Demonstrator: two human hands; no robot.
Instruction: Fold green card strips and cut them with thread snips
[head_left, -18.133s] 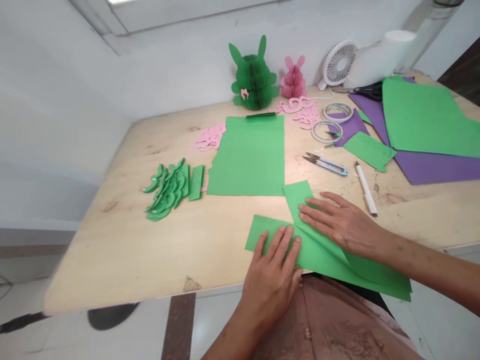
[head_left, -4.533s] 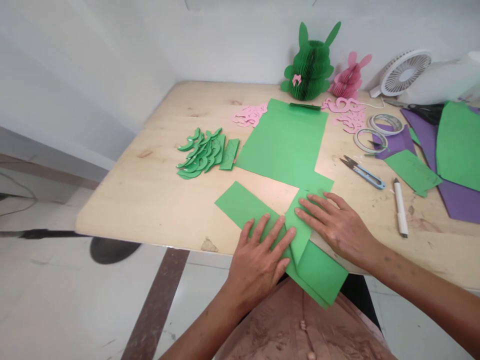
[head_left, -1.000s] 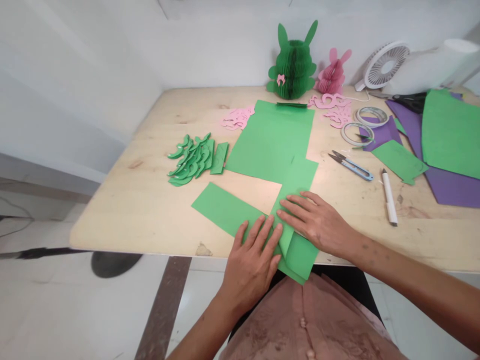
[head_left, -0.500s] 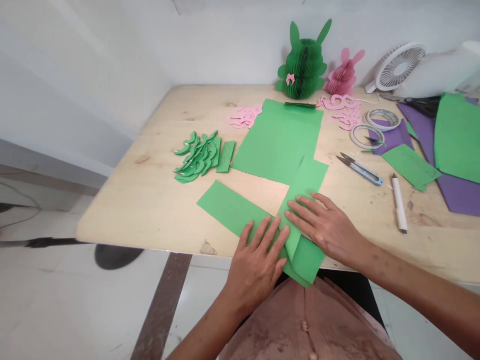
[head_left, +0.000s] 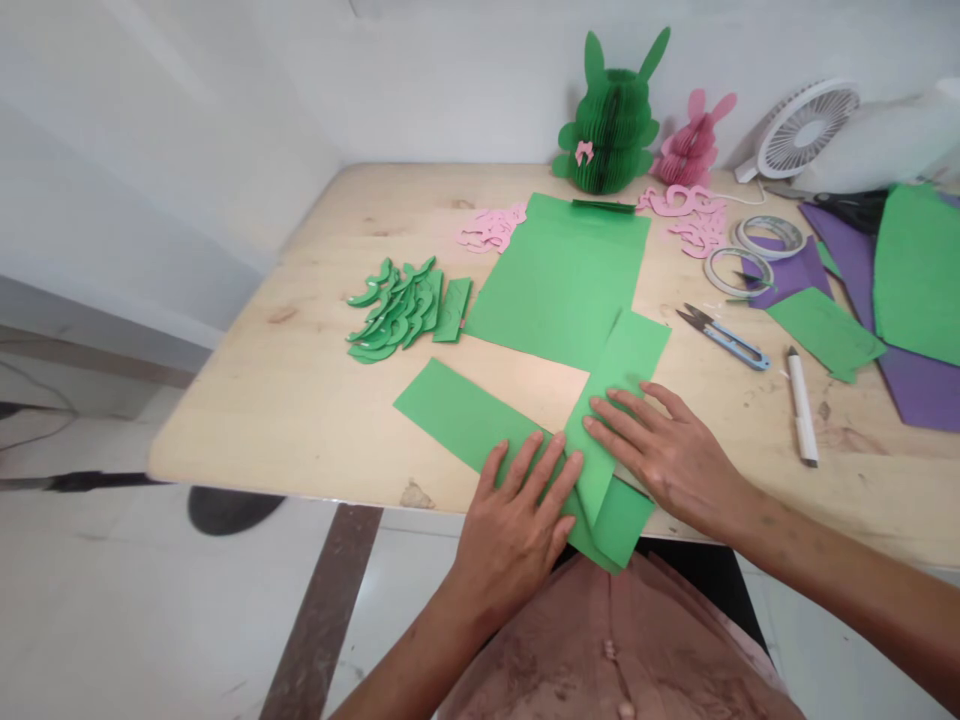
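Observation:
My left hand (head_left: pixel 517 520) lies flat with fingers spread on a long green paper strip (head_left: pixel 457 405), whose near end reaches past the table edge. My right hand (head_left: pixel 660 440) rests with outstretched fingers on a second green paper strip (head_left: pixel 634 345), which crosses over the first one. Its lower end narrows to a point between my hands. Beyond them lies a large green sheet (head_left: pixel 562 275), partly under the second strip's far end. Another green paper end (head_left: pixel 628 520) shows below my right hand.
On the table (head_left: pixel 285 430) are green cutouts (head_left: pixel 397 310), pink cutouts (head_left: pixel 491 228), thread snips (head_left: pixel 724 338), a white marker (head_left: pixel 802 410), tape rolls (head_left: pixel 771 238) and purple sheets (head_left: pixel 922 390). A green paper rabbit (head_left: pixel 611 130), a pink one (head_left: pixel 690 145) and a fan (head_left: pixel 806 130) stand behind.
My right hand has slid slightly to the right with the upper green strip beneath it. My left hand stays in place on the lower strip.

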